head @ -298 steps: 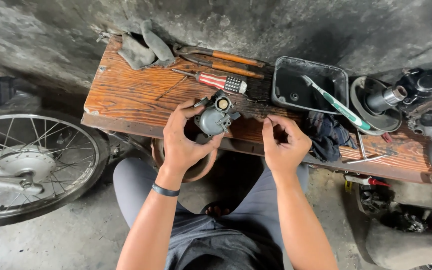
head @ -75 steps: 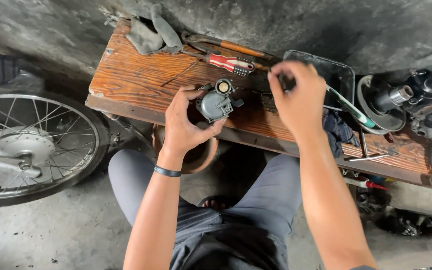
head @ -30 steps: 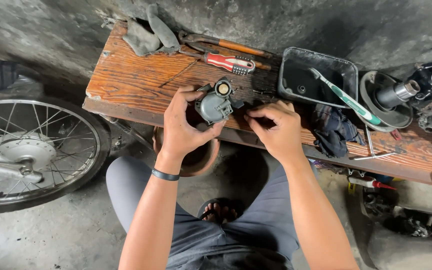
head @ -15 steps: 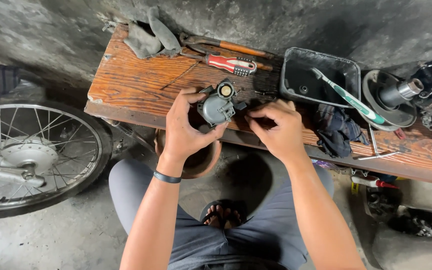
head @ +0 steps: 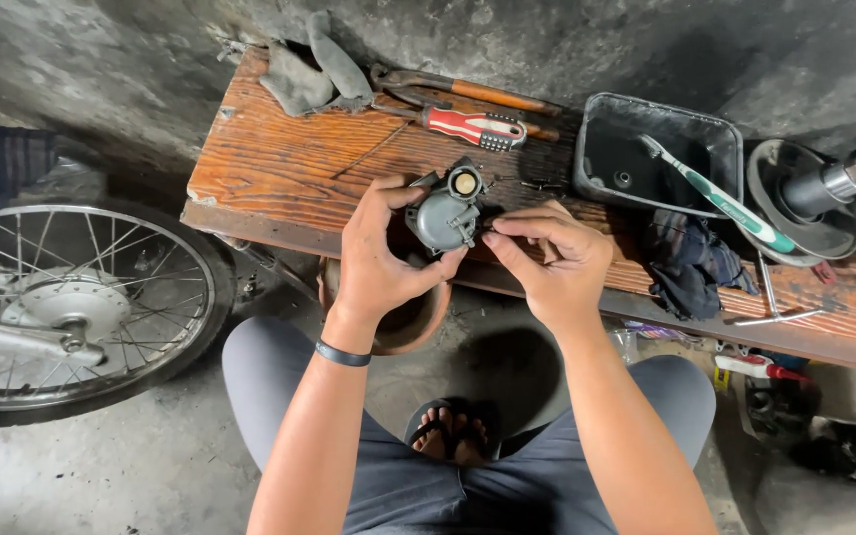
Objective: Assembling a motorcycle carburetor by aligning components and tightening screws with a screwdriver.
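left hand wraps the grey carburetor, fingers curled round its body, over the near edge of the wooden bench. right hand is at the carburetor's right side, thumb and fingertips pinched together; what they pinch, cannot tell. red-handled screwdriver lies just behind the carburetor.

Bench: worn wooden plank with an orange-brown grain, set against a rough grey wall.
Far left corner: grey gloves, crumpled together.
Far edge, middle: pliers with orange handles; just in front of them, a red-handled screwdriver.
Right of middle: dark rectangular tray, a green-and-white toothbrush leaning over its right rim.
Near edge, right: dark rag, a thin metal rod beside it.
Right end: round metal part.
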